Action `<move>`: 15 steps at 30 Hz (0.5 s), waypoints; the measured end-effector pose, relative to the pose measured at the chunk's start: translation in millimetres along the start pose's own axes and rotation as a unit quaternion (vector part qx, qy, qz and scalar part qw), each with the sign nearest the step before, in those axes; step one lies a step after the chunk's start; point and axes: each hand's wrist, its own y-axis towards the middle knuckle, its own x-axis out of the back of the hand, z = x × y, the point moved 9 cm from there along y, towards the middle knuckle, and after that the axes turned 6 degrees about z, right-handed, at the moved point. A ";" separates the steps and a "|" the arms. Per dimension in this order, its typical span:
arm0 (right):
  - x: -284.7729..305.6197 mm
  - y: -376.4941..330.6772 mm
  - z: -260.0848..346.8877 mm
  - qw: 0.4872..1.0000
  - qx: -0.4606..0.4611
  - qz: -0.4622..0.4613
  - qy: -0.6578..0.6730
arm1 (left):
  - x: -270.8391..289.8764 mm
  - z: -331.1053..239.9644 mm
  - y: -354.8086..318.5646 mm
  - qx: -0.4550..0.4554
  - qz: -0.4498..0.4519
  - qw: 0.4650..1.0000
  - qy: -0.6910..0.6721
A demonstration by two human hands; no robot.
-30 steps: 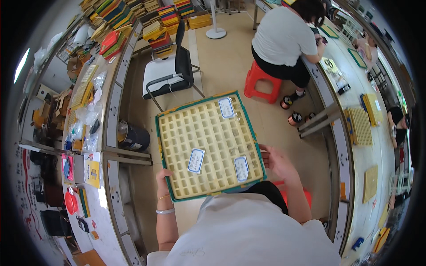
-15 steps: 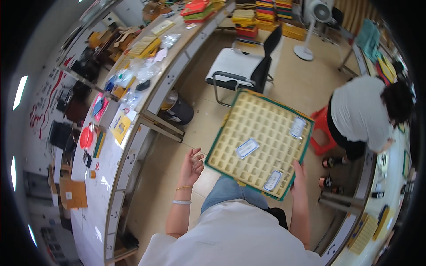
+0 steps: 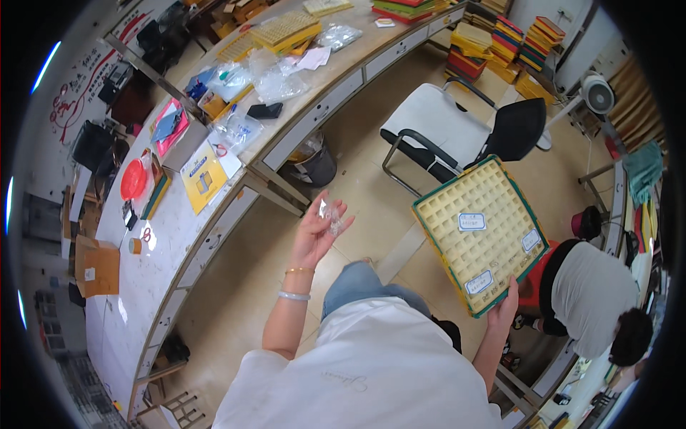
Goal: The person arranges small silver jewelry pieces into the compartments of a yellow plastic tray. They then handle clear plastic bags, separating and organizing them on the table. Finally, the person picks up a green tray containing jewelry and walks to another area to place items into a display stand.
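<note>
My right hand (image 3: 505, 307) grips the near right corner of a square cream tray (image 3: 493, 243) with a green rim, its face a grid of small square pockets. Three blue-bordered paper labels lie on it, one of them this middle label (image 3: 471, 222). The tray is held out tilted, to the right in front of my body. My left hand (image 3: 313, 234) is raised, palm up and fingers half curled, around a small piece of crumpled clear plastic (image 3: 330, 214). Whether anything lies inside the plastic I cannot make out.
On my left runs a long workbench (image 3: 136, 286) with plastic bags, scissors and a yellow booklet (image 3: 205, 176). A bin (image 3: 314, 168) stands beneath it. Ahead is a white-seated chair (image 3: 439, 125). A person in a white shirt (image 3: 593, 297) sits close on the right.
My view has swung, and I am nearer the chair. The tray has shifted right in my right hand. My left hand has risen, and the clear plastic in it now shows.
</note>
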 end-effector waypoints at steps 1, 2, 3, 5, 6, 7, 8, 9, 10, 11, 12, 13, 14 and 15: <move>-11.4 13.5 -1.2 1.000 -0.002 -0.009 -0.008 | -0.9 -9.9 13.8 0.000 -0.009 1.000 0.013; -20.9 26.2 -1.3 1.000 -0.004 -0.018 -0.017 | 1.0 -17.2 25.1 0.000 -0.018 1.000 0.025; -34.0 41.5 -3.6 1.000 -0.010 -0.007 -0.012 | -0.6 -24.5 40.2 0.001 -0.002 0.999 0.032; -57.9 73.6 -6.3 1.000 -0.024 0.015 -0.003 | 3.1 -33.0 64.5 -0.004 -0.017 0.999 0.046; -67.7 90.9 -8.7 0.999 -0.030 0.022 -0.002 | 4.9 -36.4 75.7 -0.006 -0.025 0.998 0.054; -77.2 110.3 -11.0 0.999 -0.037 0.029 -0.001 | 6.6 -40.0 86.5 -0.009 -0.034 0.997 0.066; -86.1 130.5 -13.0 0.998 -0.044 0.036 0.000 | 8.1 -42.8 96.7 -0.012 -0.043 0.996 0.078; -95.1 154.7 -17.4 0.998 -0.053 0.043 -0.004 | 8.4 -46.5 108.9 -0.017 -0.050 0.994 0.093; -103.6 180.0 -22.1 0.997 -0.063 0.050 -0.008 | 11.1 -50.3 119.5 -0.024 -0.066 0.991 0.114; -110.6 201.7 -25.6 0.996 -0.073 0.057 -0.012 | 14.1 -53.3 128.7 -0.032 -0.083 0.987 0.134; -123.2 223.5 -26.2 0.994 -0.080 0.069 -0.025 | 11.6 -58.6 139.7 -0.047 -0.094 0.982 0.156; -138.4 243.4 -25.4 0.993 -0.076 0.079 -0.031 | 9.9 -60.6 153.9 -0.058 -0.102 0.981 0.154; -154.2 262.2 -23.6 0.993 -0.072 0.089 -0.037 | 12.5 -57.4 161.3 -0.070 -0.110 0.980 0.151; -173.7 280.4 -22.9 0.992 -0.072 0.097 -0.046 | 13.0 -59.5 169.0 -0.085 -0.123 0.977 0.151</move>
